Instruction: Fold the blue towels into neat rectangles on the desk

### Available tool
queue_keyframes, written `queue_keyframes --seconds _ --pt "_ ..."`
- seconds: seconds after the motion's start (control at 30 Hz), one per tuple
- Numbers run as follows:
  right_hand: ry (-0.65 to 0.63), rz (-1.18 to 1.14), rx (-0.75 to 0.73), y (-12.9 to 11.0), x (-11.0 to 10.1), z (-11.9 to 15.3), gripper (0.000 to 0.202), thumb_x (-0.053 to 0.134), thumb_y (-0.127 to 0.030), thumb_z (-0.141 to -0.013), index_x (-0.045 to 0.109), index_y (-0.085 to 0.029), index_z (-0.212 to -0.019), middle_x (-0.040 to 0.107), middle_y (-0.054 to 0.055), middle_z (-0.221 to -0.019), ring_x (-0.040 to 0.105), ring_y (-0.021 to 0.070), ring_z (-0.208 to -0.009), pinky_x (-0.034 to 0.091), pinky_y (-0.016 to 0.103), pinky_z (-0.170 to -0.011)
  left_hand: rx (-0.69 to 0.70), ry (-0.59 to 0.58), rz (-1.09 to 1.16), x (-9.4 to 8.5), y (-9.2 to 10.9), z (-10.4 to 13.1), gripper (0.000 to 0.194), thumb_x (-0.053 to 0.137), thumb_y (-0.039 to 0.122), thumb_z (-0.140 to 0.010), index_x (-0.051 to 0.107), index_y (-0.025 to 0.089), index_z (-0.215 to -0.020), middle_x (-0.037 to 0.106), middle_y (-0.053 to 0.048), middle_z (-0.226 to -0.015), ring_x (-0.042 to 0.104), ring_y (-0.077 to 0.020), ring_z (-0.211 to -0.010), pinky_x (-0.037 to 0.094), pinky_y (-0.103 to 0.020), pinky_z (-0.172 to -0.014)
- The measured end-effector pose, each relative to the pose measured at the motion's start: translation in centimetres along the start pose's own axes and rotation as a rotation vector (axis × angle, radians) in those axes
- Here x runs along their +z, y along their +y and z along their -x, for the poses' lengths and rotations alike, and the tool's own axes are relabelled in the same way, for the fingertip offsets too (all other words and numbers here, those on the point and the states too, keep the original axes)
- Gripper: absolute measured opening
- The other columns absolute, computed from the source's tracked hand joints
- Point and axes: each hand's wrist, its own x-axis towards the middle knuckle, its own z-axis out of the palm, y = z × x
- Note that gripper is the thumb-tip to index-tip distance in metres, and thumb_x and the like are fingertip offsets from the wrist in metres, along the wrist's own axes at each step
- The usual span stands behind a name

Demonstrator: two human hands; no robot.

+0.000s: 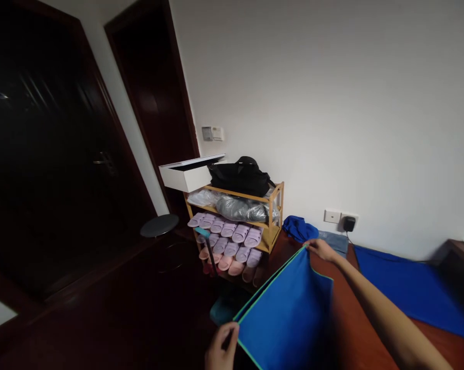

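A blue cloth (283, 308) with bright green edging hangs folded between my two hands, its top edge stretched in a slanting line. My left hand (222, 347), low in the view, pinches the near corner between thumb and fingers. Farther off, my right hand (319, 250) grips the opposite upper corner. The lower right part of the cloth is dark and blurred. Behind my right hand, a crumpled blue cloth (299, 228) lies against the wall, beside a folded grey-blue cloth (334, 242).
A wooden rack (271, 234) holds rows of slippers (228, 228), plastic-wrapped items, a black bag (239, 176) and a white box (185, 177). Left of it stands a round stool (160, 225). A blue sheet (412, 288) lies on the reddish-brown surface (357, 313) at right.
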Motion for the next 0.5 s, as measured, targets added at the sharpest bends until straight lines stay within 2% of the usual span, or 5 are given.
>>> queue_keyframes --seconds 0.13,0.23,0.37,0.5 --pt "0.111 -0.099 -0.063 -3.5 -7.3 8.1 0.054 0.055 -0.068 -0.088 0.076 -0.020 -0.102 0.077 0.010 -0.113 0.069 0.0276 -0.106 0.052 0.038 -0.099 0.181 0.028 -0.016 -3.7 6.4 -2.9 0.059 0.060 0.080 -0.079 0.077 0.025 -0.091 0.081 -0.007 -0.097 0.076 -0.0292 -0.093 0.063 -0.039 -0.087" --pt "0.251 -0.188 -0.084 -6.7 -11.1 14.2 0.060 0.062 -0.075 -0.083 0.076 -0.021 -0.103 0.077 0.010 -0.113 0.069 0.0295 -0.108 0.052 0.042 -0.102 0.355 0.036 0.021 -5.4 11.4 -4.5 0.049 0.063 0.070 -0.085 0.074 0.024 -0.094 0.079 -0.006 -0.097 0.075 -0.0264 -0.093 0.062 -0.039 -0.089" --pt "0.439 -0.246 -0.054 -10.7 -14.6 21.2 0.059 0.068 -0.075 -0.079 0.076 -0.022 -0.104 0.078 0.009 -0.111 0.069 0.0296 -0.108 0.051 0.044 -0.104 0.541 -0.028 0.045 -6.9 17.6 -5.9 0.034 0.068 0.057 -0.088 0.074 0.024 -0.096 0.078 -0.005 -0.100 0.074 -0.0231 -0.094 0.061 -0.035 -0.088" --pt "0.571 -0.282 -0.007 -13.0 -16.6 26.6 0.059 0.072 -0.075 -0.074 0.078 -0.023 -0.101 0.078 0.010 -0.109 0.070 0.0306 -0.106 0.054 0.045 -0.099 0.584 -0.120 0.163 -7.0 22.7 -6.8 0.037 0.074 0.058 -0.082 0.073 0.022 -0.091 0.077 -0.006 -0.093 0.074 -0.0227 -0.087 0.062 -0.033 -0.081"
